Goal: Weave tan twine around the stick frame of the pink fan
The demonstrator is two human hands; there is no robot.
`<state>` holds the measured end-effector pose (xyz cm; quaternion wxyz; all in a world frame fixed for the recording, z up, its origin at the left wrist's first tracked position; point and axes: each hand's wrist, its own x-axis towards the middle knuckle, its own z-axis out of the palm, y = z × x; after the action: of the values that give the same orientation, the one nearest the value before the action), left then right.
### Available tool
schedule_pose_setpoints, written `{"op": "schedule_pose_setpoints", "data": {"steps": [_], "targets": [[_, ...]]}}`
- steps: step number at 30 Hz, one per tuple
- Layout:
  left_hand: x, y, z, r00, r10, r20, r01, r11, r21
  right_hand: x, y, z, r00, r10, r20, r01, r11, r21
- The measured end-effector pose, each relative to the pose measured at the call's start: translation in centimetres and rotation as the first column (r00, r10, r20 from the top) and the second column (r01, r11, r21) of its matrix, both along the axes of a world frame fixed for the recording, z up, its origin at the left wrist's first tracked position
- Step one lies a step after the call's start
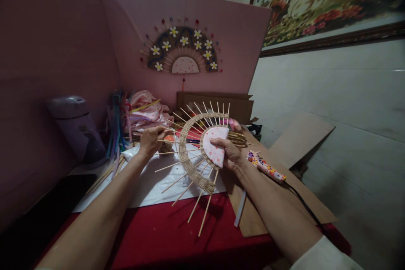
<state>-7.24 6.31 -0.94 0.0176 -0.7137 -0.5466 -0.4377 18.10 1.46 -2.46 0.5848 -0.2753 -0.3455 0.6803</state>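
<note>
A half-round woven fan frame, made of thin wooden sticks with a band of twine woven through them, is held up over the table, tilted on its side. At its hub is a white half-round pad with pink spots. My right hand grips this pad, thumb on the front and fingers behind. At the left stick ends, my left hand is closed in a pinch; whether it has a stick tip or a strand of twine is too small to tell. A small brown bundle lies below it.
A finished fan with flowers hangs on the pink board. A tumbler, ribbons and spotted cloth stand left. At right lie a flower-patterned glue gun with its cord, a glue stick and cardboard.
</note>
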Motion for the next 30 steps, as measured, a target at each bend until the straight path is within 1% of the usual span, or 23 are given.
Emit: {"op": "schedule_pose_setpoints", "data": {"steps": [8, 14, 20, 26, 30], "targets": [[-0.24, 0.07, -0.04, 0.982, 0.081, -0.17, -0.08, 0.997, 0.015, -0.01, 0.0, -0.12, 0.999, 0.02, 0.032, -0.021, 0.999, 0.037], [-0.18, 0.02, 0.07, 0.99, 0.062, -0.129, -0.061, 0.998, 0.01, 0.04, 0.16, -0.26, 0.999, -0.016, 0.039, 0.015, 1.0, 0.017], [-0.16, 0.12, -0.05, 0.993, 0.039, -0.108, -0.038, 0.999, 0.012, -0.06, -0.03, -0.05, 1.0, -0.006, 0.03, 0.006, 1.0, 0.014], [-0.09, -0.19, 0.07, 0.99, 0.062, -0.128, -0.068, 0.997, -0.042, -0.15, -0.04, -0.09, 0.998, -0.025, 0.05, 0.024, 0.999, 0.026], [-0.09, -0.31, 0.15, 0.99, 0.062, -0.126, -0.068, 0.997, -0.046, -0.22, -0.02, -0.36, 0.995, -0.045, 0.086, 0.041, 0.998, 0.046]]}}
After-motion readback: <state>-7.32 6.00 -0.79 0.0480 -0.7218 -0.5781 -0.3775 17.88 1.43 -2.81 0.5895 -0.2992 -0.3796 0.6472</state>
